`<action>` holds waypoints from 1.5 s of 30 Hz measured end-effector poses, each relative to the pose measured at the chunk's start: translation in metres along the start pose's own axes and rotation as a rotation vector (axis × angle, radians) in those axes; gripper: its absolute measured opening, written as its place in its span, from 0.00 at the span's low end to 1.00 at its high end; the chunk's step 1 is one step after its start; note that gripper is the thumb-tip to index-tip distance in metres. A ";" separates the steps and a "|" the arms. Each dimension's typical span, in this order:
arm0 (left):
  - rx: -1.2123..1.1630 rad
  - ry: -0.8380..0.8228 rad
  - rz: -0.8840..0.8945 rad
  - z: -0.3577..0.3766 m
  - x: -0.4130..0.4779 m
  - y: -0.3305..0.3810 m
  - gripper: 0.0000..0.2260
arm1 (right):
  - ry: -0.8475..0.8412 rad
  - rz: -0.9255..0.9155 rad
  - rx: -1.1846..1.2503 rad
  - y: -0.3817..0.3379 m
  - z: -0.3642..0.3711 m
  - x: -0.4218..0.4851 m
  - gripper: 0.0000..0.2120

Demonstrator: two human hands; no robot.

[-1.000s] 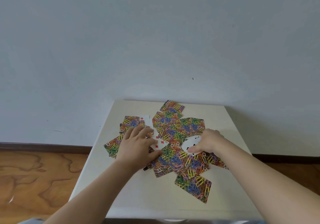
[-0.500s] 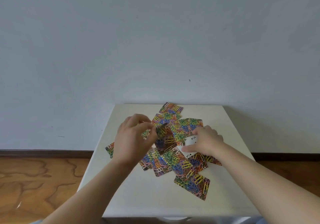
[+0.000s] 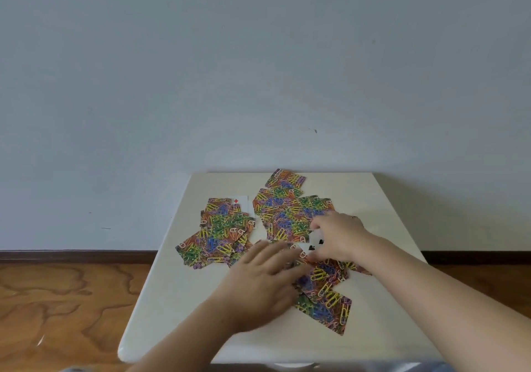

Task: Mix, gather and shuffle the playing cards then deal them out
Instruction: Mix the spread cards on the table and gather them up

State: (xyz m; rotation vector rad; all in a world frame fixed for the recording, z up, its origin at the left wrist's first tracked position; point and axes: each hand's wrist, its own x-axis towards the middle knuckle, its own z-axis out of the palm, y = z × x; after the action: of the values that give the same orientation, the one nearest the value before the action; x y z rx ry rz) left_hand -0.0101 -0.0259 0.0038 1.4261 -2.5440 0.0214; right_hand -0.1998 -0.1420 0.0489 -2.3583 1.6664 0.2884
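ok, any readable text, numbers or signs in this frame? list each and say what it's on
No words or numbers can be read; only suit signs.
Red diamond pip: on the face-up diamond card.
Two black spade pips: on the face-up spade card that the right hand holds.
Corner indices on both: hidden or too small to read.
Card backs: paperclip pattern, no lettering.
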 end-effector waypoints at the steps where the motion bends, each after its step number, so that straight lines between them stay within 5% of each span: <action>1: -0.019 -0.031 0.009 0.005 0.000 0.004 0.21 | 0.005 -0.042 0.005 0.002 0.003 -0.002 0.38; 7: -0.099 0.103 0.018 0.009 -0.010 -0.003 0.14 | -0.049 -0.225 0.030 0.032 0.002 -0.004 0.35; 18: -0.118 0.102 -0.039 0.009 -0.010 -0.001 0.14 | -0.027 -0.219 0.008 0.032 -0.005 0.027 0.31; 20: -0.149 0.103 -0.036 0.008 -0.010 -0.001 0.14 | -0.001 -0.239 0.099 0.032 -0.005 0.026 0.28; 24: -0.279 0.204 -0.107 0.007 -0.008 -0.009 0.12 | 0.079 -0.308 0.468 0.032 -0.013 0.018 0.07; 28: -0.239 0.278 -0.348 -0.006 0.011 -0.045 0.14 | 0.154 -0.384 0.581 0.036 -0.027 0.004 0.05; 34: -0.130 -0.080 -0.666 -0.024 0.068 -0.125 0.23 | -0.082 -0.499 0.250 0.028 -0.015 -0.004 0.22; 38: -0.055 -0.312 -0.563 -0.027 0.101 -0.146 0.21 | -0.002 -0.510 0.365 0.019 -0.004 0.013 0.24; 45: 0.084 -0.521 -0.441 -0.034 0.129 -0.153 0.24 | 0.105 -0.542 0.164 0.003 0.009 0.041 0.27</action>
State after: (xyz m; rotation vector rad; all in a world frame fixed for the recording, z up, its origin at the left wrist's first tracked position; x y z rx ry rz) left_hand 0.0608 -0.2109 0.0485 2.2411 -2.5451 -0.3649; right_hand -0.1888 -0.1774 0.0281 -2.6086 0.9775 -0.0718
